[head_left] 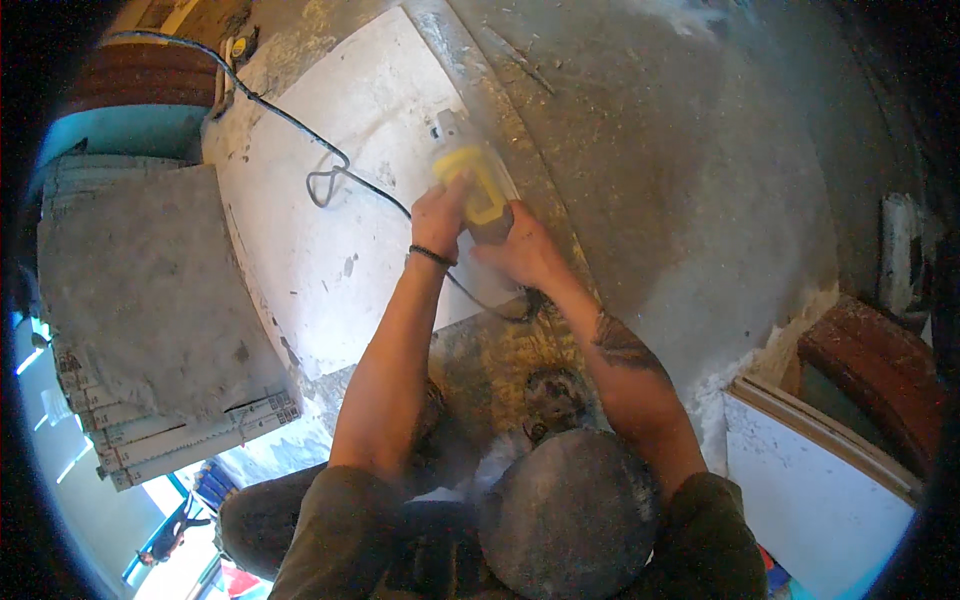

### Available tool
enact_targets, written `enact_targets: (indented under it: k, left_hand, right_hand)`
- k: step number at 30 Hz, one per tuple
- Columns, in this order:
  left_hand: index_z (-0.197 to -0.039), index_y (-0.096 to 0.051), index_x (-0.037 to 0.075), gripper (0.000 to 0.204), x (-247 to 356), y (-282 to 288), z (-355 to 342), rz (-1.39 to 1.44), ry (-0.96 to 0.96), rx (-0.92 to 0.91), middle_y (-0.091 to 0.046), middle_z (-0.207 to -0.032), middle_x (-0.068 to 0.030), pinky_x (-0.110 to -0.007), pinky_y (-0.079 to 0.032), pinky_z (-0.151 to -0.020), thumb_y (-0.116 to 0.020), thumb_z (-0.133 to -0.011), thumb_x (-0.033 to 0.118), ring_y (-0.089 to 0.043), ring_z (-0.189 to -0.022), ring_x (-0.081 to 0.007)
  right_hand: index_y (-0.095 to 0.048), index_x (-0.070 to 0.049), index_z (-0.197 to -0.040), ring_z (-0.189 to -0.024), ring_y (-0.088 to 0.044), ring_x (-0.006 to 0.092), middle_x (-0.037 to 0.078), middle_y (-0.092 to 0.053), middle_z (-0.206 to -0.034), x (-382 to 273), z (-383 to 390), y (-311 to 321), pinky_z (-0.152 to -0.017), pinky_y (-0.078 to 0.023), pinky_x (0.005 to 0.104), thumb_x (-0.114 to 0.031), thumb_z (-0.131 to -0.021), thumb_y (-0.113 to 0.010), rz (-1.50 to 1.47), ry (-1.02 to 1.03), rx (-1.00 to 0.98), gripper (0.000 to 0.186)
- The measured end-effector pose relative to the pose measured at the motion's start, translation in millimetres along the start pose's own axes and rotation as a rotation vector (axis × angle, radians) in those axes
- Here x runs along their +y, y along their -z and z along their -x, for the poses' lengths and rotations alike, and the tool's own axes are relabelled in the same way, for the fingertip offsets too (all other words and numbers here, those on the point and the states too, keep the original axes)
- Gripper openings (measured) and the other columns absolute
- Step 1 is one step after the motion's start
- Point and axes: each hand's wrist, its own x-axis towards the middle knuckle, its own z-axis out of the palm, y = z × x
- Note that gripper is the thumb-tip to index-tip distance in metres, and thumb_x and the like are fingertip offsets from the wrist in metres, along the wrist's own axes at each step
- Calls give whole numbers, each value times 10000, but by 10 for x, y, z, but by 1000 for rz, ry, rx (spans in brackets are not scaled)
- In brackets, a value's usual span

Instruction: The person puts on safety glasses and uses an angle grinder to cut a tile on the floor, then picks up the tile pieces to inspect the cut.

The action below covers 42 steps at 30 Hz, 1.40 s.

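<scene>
Clamped on the yellow tool point(472, 182) from two sides, the left hand point(438, 220) takes its left flank, the right hand point(522, 246) its near end, presumably for steadiness. It sits at the white slab's point(350, 95) right edge, long axis roughly along that edge, grey end pointing away and slightly left. Black cord point(378, 189) loops leftward over the slab.

To my left, a stack of flat cartons point(150, 290), dusty grey on top, lies near a turquoise surface point(125, 130); to my right, a white wood-edged panel point(805, 490) stands beside a reddish-brown curved piece point(880, 370); ahead extends dusty floor point(690, 150).
</scene>
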Motion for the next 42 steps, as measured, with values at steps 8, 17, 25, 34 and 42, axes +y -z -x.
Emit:
enact_targets:
  k: [8, 17, 25, 34, 42]
  left_hand:
    - [-1033, -730, -29, 422, -71, 5, 84, 6, 4, 27, -711, -894, -73, -283, -513, -603, -765, -925, 377, -654, -711, -128]
    - [-1008, -730, -12, 383, -115, 28, 80, 57, -16, 17, -710, -886, -59, -276, -513, -603, -767, -931, 362, -662, -725, -124]
    - [-1060, -713, -9, 377, -14, -31, 167, 81, 0, 19, -728, -921, -62, -257, -526, -620, -767, -934, 342, -690, -749, -128]
    - [-1035, -715, -10, 416, -47, 25, 115, -41, 35, 3, -722, -901, -61, -248, -504, -607, -774, -920, 386, -673, -729, -118]
    - [-970, -714, 7, 384, -247, 31, 65, 65, -22, -10, -662, -811, -21, -258, -433, -558, -754, -933, 388, -578, -655, -91]
  right_hand:
    - [-555, 0, -1338, -1141, -688, 327, 212, -701, -1220, 41, 67, -5, -956, -546, 418, -325, -704, -889, 77, 71, 26, 787]
    - [-553, 7, -1336, -1134, -691, 332, 222, -697, -1217, -67, 123, 34, -944, -555, 420, -314, -699, -882, 29, 8, -27, 785]
    - [-540, 6, -1351, -1136, -686, 330, 218, -694, -1220, 21, 77, -9, -953, -550, 419, -293, -704, -869, 51, -12, -40, 785]
    - [-552, -5, -1345, -1140, -686, 323, 212, -693, -1225, -6, 88, 10, -953, -548, 419, -288, -708, -874, 22, -4, -39, 768]
    - [-566, -13, -1336, -1143, -683, 334, 204, -695, -1230, 2, 163, 26, -963, -546, 426, -289, -702, -888, 18, 12, -13, 762]
